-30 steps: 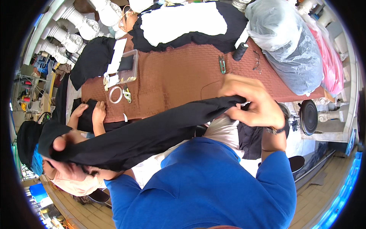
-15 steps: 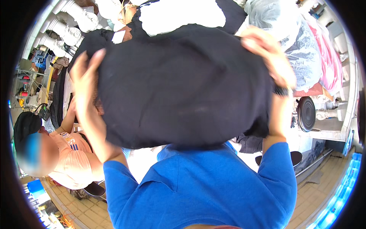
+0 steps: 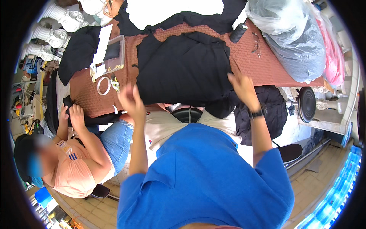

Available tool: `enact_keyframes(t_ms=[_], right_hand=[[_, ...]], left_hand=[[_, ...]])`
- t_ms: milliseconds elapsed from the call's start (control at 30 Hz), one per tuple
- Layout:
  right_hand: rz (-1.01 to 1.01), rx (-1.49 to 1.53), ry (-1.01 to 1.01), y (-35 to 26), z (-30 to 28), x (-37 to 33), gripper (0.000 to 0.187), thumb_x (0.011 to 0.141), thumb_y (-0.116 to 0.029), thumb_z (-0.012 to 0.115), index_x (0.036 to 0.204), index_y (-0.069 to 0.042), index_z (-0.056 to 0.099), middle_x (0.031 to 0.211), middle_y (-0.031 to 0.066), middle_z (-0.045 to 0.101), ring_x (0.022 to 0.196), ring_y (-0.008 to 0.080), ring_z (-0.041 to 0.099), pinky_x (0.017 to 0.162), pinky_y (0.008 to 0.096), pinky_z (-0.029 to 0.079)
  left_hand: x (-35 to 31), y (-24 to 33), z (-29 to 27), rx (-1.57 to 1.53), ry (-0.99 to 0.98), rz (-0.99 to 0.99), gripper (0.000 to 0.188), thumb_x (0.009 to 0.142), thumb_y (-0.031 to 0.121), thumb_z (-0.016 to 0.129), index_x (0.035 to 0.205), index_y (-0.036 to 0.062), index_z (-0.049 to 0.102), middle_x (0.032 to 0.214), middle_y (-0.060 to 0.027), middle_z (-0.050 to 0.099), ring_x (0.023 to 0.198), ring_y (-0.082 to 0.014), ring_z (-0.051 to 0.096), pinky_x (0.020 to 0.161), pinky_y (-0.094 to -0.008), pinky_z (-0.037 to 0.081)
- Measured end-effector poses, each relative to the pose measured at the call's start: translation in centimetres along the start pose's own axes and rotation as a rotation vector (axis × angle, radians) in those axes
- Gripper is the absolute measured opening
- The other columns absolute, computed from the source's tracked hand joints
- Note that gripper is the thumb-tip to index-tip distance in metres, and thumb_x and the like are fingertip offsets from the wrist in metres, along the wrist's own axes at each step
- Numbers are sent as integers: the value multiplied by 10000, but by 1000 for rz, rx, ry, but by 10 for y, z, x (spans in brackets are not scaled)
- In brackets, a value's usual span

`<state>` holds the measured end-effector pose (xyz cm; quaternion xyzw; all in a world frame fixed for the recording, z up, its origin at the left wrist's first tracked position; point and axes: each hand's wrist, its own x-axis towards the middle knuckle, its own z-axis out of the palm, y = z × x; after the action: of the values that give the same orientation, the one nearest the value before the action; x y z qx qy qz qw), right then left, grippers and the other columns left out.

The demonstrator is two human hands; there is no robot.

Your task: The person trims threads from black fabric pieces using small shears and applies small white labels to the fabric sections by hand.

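A black garment (image 3: 183,68) lies spread flat on the brown textured table cover (image 3: 251,65), its near edge hanging over the table's front. My left hand (image 3: 132,102) is raised beside its near left corner, fingers apart and holding nothing. At the garment's right edge is my right hand (image 3: 244,91), with fingers stretched out; whether the fingertips touch the cloth I cannot tell. A dark watch band (image 3: 257,112) circles my right wrist. More bunched black fabric (image 3: 263,110) hangs below that hand.
On the left are a clear plastic box (image 3: 121,53), a roll of tape (image 3: 103,86) and a seated co-worker (image 3: 80,160) handling small black cloth. A black thread spool (image 3: 238,33), eyeglasses (image 3: 256,44) and a large plastic bag (image 3: 293,45) occupy the right. White cloth (image 3: 171,13) lies at the back.
The black garment has come down from in front of me and now lies flat on the table. Both hands have let go; the left has moved right and down, the right downward.
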<state>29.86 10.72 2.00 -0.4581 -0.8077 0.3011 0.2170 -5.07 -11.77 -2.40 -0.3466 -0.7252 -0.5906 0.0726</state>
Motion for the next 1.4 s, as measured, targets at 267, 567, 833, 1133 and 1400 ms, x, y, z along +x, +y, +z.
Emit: enact_keyframes(t_ms=[267, 567, 833, 1133, 1400], right_hand=[[321, 318, 206, 82, 42, -84, 678, 827, -378, 875, 1262, 79, 623, 1357, 214, 576, 1076, 273, 637, 862, 364, 529], [389, 870, 174, 28, 18, -89, 155, 1002, -118, 702, 896, -65, 601, 862, -61, 632, 791, -2, 528, 707, 179, 418], [542, -23, -364, 35, -19, -122, 234, 910, -183, 762, 931, -17, 598, 784, 120, 537, 723, 172, 521, 692, 336, 431], [-304, -87, 430, 0, 24, 55, 121, 930, -109, 677, 992, -11, 643, 955, 209, 638, 930, 428, 613, 836, 501, 475], [-142, -416, 481, 22, 76, 133, 256, 859, -215, 776, 1002, -40, 656, 1046, 174, 613, 933, 406, 650, 787, 475, 572]], left_hand=[[-101, -37, -7, -275, -311, -659, 488, 984, 252, 729, 1319, -52, 545, 1261, -153, 635, 1195, -198, 599, 1024, -307, 464], [-76, -17, -55, -316, 59, -501, 177, 1067, 207, 610, 1123, 54, 542, 1046, -24, 615, 927, -75, 535, 845, -214, 429], [-49, -9, -126, 212, -86, -384, 127, 1030, 108, 649, 1037, -16, 623, 987, -75, 680, 882, -110, 604, 805, -236, 476], [77, 31, 40, 84, -345, 249, 203, 975, 54, 671, 1173, 8, 685, 1115, -146, 640, 950, -252, 679, 828, -321, 552], [143, -46, 121, 693, -494, 0, 449, 956, 84, 644, 1393, 47, 552, 1400, -233, 502, 1159, -449, 629, 988, -515, 519]])
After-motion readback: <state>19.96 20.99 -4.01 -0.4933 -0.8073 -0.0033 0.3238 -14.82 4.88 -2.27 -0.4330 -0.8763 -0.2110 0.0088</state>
